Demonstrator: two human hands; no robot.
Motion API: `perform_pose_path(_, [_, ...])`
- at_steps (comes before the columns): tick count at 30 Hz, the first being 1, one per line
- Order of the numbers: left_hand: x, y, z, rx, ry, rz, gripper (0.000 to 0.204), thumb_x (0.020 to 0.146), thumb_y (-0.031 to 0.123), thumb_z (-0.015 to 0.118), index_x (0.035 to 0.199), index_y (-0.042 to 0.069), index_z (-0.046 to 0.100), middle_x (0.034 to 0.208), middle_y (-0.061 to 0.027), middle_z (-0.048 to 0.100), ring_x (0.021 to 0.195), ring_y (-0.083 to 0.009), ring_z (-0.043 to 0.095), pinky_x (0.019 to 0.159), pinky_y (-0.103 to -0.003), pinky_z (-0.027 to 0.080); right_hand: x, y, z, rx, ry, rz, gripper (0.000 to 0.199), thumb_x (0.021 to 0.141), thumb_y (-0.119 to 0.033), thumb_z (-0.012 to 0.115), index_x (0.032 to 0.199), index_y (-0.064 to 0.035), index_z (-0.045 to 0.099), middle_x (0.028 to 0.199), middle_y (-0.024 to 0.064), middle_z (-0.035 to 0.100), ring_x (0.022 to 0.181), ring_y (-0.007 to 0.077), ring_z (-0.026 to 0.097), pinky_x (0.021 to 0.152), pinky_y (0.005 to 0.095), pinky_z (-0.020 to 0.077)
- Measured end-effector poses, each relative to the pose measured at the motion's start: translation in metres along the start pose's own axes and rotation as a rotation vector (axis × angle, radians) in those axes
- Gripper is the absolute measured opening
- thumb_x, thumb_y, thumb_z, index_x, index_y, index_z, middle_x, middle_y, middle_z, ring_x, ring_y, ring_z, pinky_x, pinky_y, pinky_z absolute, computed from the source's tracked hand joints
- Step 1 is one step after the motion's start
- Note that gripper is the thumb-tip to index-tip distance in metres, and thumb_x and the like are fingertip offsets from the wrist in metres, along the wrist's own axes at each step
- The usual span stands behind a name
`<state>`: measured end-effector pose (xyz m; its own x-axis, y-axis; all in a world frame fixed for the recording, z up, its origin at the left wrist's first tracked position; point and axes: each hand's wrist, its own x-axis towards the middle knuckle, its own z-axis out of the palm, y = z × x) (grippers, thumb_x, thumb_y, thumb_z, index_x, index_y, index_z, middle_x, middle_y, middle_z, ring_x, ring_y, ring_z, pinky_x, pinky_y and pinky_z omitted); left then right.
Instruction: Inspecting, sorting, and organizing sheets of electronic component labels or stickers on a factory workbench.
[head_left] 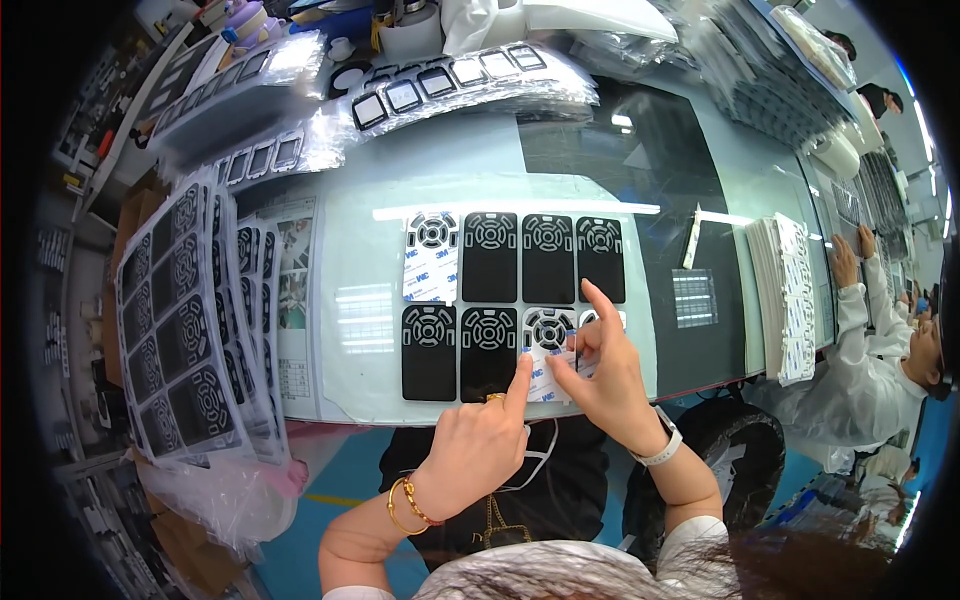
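Observation:
Two rows of rectangular black adhesive pads (489, 258) with ring-shaped cutouts lie on a pale cutting mat (362, 258). The pad at the upper left (430, 273) shows a white backing with blue print. In the near row, the third pad (550, 330) also has this printed backing. My left hand (470, 450) touches its left edge with a stretched index finger, the other fingers curled. My right hand (612, 385) is over its right side, thumb near the pad and index finger raised apart. The right hand partly covers the fourth near pad (590, 320), whose backing is white.
Sheets of black pads (185, 325) are stacked on the left. Plastic-wrapped stacks of framed parts (470, 80) line the back. On the right stand a white-edged stack (785, 300) and a narrow white strip (692, 238). A co-worker (890, 340) works beyond the right side.

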<state>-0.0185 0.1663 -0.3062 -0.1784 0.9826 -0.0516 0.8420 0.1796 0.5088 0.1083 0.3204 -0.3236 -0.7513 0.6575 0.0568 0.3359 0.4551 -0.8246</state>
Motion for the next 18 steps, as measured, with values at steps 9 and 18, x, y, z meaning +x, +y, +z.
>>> perform_pose_path(9, [0.002,0.002,0.002,0.086,-0.01,0.008,0.066,0.079,0.008,0.063,0.141,-0.01,0.049,0.057,-0.0063,0.058,0.046,-0.0194,0.061,0.045,-0.033,0.048,-0.011,-0.002,-0.032,-0.389,0.225,-0.27,0.082,0.074,0.001,0.077,0.146,0.0051,0.038,0.131,0.0195,0.057,0.115,0.0335,0.052,0.101,0.0429,0.0417])
perform_pose_path(18, [0.005,0.003,0.0,0.065,-0.055,0.017,0.067,0.079,0.01,0.064,0.141,-0.011,0.048,0.058,-0.0064,0.059,0.046,-0.02,0.062,0.044,-0.033,0.048,-0.038,0.005,-0.029,-0.479,-0.085,-0.324,0.055,0.082,-0.015,0.074,0.134,-0.0042,0.06,0.142,0.0117,0.059,0.131,0.0363,0.051,0.103,0.047,0.0374])
